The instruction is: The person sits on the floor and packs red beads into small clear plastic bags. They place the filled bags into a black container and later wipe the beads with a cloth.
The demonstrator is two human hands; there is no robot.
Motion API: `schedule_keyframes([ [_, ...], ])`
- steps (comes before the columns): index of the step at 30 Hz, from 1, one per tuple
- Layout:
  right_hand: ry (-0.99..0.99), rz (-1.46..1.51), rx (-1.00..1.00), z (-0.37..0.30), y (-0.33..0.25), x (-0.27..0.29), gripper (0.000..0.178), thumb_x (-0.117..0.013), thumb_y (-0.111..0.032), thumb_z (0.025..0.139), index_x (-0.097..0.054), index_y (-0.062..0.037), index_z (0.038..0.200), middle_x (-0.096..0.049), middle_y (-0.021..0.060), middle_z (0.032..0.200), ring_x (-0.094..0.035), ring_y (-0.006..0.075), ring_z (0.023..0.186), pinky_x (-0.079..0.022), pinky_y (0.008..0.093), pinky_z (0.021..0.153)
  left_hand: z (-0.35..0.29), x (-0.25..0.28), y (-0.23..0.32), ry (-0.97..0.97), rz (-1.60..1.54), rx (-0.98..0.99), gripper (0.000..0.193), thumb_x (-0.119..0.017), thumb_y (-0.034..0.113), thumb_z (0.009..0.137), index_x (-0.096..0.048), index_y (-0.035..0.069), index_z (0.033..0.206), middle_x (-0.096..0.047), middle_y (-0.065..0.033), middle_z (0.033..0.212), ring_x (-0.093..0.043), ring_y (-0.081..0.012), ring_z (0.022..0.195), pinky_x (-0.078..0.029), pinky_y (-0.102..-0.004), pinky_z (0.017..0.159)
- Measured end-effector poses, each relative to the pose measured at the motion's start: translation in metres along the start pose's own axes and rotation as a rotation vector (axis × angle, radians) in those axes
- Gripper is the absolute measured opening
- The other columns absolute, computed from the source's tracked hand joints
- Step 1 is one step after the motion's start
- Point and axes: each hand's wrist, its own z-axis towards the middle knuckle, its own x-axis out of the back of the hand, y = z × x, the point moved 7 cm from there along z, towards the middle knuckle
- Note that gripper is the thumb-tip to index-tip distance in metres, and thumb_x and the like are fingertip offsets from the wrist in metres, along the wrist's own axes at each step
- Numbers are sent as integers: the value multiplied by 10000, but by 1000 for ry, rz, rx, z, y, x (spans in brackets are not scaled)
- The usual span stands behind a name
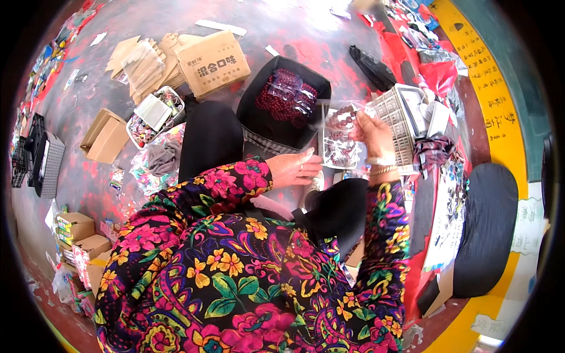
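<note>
Pinched in the fingers of my right hand (375, 138) is a small clear bag of dark red beads (341, 119), held over a white tray (322, 132). More bagged dark beads (341, 156) lie in that tray. My left hand (291, 169) reaches toward the tray's near left corner with its fingers stretched out; nothing shows in it. Just ahead of my hands stands a black fabric bin (247, 109), and shiny clear packs of dark red beads (285, 97) fill its middle.
A cream plastic basket (394, 126) stands right of the tray. Ahead on the left are a cardboard box (213, 65), flattened cardboard (141, 65), an open carton (105, 136) and a white basket of small goods (134, 130). A black padded seat (491, 229) is at the right.
</note>
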Motion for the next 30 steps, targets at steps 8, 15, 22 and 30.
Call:
schedule_keyframes([
  [8,-141,934,-106,-63,80,-101,201,-524,-240,901,-569,-59,974,-653,81,886,-636,185,783,-509,278,648,-13,15,52,13,-317,-501,707,-470,580,832,-359,64,1303,-448,-110,1272,-431,-228,1168,-316,-360,1000],
  [15,-288,813,-294,-82,107,-131,235,-476,-213,922,-559,-10,1007,-647,105,890,-625,182,781,-492,258,617,-23,32,64,184,-353,-470,366,-536,275,888,-448,148,1220,-527,-133,1150,-534,-274,1024,-451,-420,839],
  [22,-560,332,-427,-94,111,-107,372,-533,-239,898,-502,8,1173,-646,100,940,-627,138,787,-477,220,652,-34,42,90,200,-248,-574,313,-496,215,911,-488,62,1184,-541,-158,1136,-543,-283,1031,-447,-444,862],
  [30,-221,734,-235,-78,95,-74,409,-549,-305,891,-501,-36,1195,-587,55,1064,-550,147,989,-429,298,849,-34,6,67,-13,25,-239,452,-419,267,939,-353,30,1318,-548,-114,1146,-548,-199,1005,-464,-386,818],
])
